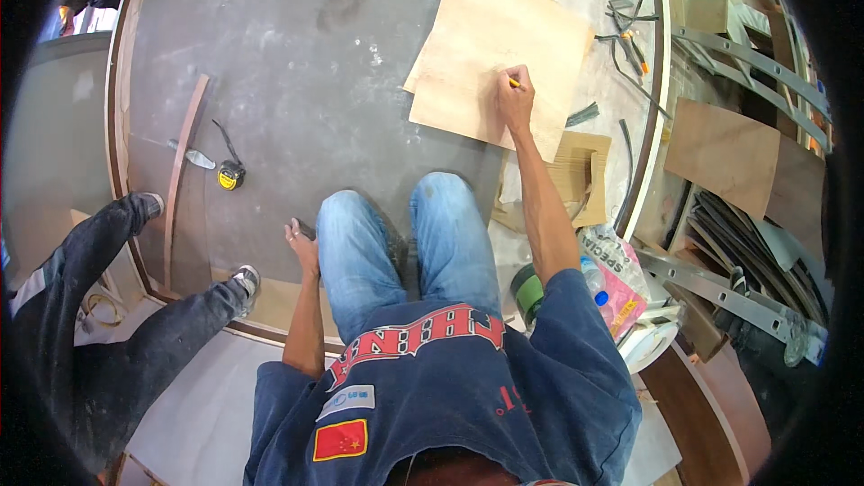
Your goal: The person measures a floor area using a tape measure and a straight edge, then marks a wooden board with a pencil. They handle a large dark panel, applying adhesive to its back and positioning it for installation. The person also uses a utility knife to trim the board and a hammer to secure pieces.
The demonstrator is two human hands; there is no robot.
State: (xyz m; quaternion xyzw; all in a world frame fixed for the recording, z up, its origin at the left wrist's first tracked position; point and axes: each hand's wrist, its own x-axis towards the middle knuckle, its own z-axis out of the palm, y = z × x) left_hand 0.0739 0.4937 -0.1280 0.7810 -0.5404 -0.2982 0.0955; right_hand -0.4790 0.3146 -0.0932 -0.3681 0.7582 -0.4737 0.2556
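Observation:
Two thin, pale wood-coloured sheets [486,45] lie overlapped on the grey surface in front of my knees. Over the upper sheet, my right hand [516,106] grips a yellow-and-dark pencil [515,83]; whether its tip touches the sheet is hidden. My left hand [303,247] rests low beside my left knee, fingers apart and nothing in it, with a ring on one finger. Left of it on the grey board [270,81] sit a yellow-and-black tape measure [230,175] and a long curved wooden strip [184,144].
Another person's legs [162,360] reach in at left, shoes near the strip. Dark strips and an orange-handled tool [637,54] lie right of the sheets. Beside my right arm are cardboard [576,171], a green-and-black roll [526,292] and a bottle [594,279]. A ladder [756,63] stands farther right.

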